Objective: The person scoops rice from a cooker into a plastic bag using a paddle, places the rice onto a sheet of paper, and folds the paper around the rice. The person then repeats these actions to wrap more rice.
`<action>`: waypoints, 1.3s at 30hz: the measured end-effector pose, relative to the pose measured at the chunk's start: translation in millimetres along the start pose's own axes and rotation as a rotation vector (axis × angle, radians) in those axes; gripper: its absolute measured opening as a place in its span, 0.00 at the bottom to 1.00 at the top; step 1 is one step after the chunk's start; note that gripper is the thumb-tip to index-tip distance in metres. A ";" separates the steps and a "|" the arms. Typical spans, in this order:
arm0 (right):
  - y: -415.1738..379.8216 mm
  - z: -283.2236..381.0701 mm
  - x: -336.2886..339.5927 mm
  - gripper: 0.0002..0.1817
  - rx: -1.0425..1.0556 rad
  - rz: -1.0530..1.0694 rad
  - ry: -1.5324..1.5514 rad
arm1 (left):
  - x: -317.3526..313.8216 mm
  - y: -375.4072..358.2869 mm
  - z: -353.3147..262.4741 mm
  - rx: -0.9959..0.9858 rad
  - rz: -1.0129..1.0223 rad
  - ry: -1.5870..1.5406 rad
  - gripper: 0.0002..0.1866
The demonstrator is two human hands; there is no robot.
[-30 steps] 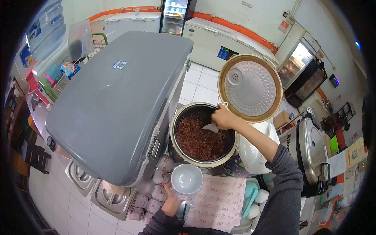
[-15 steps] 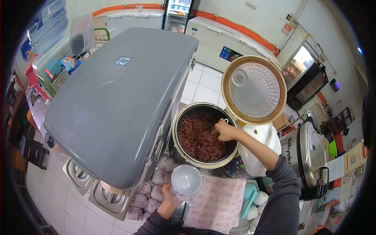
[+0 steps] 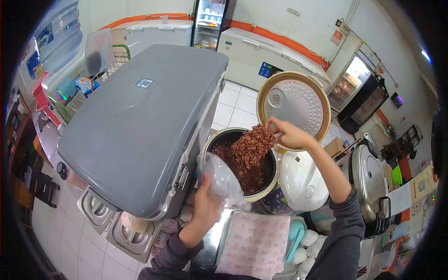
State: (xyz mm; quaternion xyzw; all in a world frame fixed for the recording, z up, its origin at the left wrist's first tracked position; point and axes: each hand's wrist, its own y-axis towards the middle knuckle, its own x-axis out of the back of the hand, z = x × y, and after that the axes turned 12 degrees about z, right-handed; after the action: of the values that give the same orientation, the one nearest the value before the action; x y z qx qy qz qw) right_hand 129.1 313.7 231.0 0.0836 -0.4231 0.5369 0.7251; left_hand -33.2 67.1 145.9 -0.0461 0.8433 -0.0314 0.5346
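Note:
My right hand [image 3: 290,134] is closed round a rice scoop, whose blade is hidden under a big heap of reddish-brown rice [image 3: 253,147]. The heap is raised over the open rice cooker [image 3: 269,192], with more of the same rice inside the dark pot. My left hand [image 3: 207,207] grips a white bowl [image 3: 219,175] wrapped in thin clear plastic. The bowl is tilted at the cooker's near left rim, its opening turned toward the heap. The cooker's round lid [image 3: 294,105] stands raised behind.
A large grey insulated box [image 3: 140,121] stands close on the left. Printed wrapping paper [image 3: 254,242] lies in front, beside turquoise tongs [image 3: 294,242] and white wrapped balls [image 3: 309,238]. A closed white cooker [image 3: 303,179] and a steel one [image 3: 371,172] are at the right.
My right hand has risen from the pot with a heaped load of rice. My left hand has moved the bowl up to the cooker's rim and tilted it.

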 end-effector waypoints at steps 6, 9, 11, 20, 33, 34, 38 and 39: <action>-4.1 74.3 12.6 0.19 -0.003 -0.014 -0.606 | -14.1 72.0 21.6 -0.041 0.299 -0.204 0.29; 1.5 85.6 10.1 0.12 -0.071 -0.035 -0.820 | -16.5 79.6 28.6 -0.004 0.312 -0.289 0.29; -4.5 96.1 12.0 0.12 -0.136 -0.019 -0.859 | -20.4 78.0 28.2 -0.005 0.301 -0.296 0.29; -64.7 88.7 -18.0 0.13 -0.124 -0.416 -0.839 | -13.0 77.6 32.8 0.054 0.248 -0.381 0.29; -79.3 29.9 -130.8 0.21 0.157 -0.738 -1.080 | -3.9 78.4 30.1 0.049 0.209 -0.332 0.28; -80.0 33.3 -124.4 0.20 0.143 -0.782 -0.987 | -1.4 80.2 30.2 0.042 0.234 -0.335 0.28; -85.8 36.6 -115.3 0.18 0.264 -0.860 -0.633 | -5.3 79.7 17.6 -0.004 0.376 -0.307 0.29; -86.7 39.8 -119.6 0.18 0.273 -0.844 -0.626 | -4.2 78.9 14.6 -0.009 0.442 -0.300 0.30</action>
State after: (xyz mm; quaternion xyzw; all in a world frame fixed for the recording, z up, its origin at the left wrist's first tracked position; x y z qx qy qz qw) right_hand 174.1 170.6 200.8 0.4954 -0.4750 0.1984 0.6997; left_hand -21.6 145.9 135.4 0.1324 0.7443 0.0971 0.6474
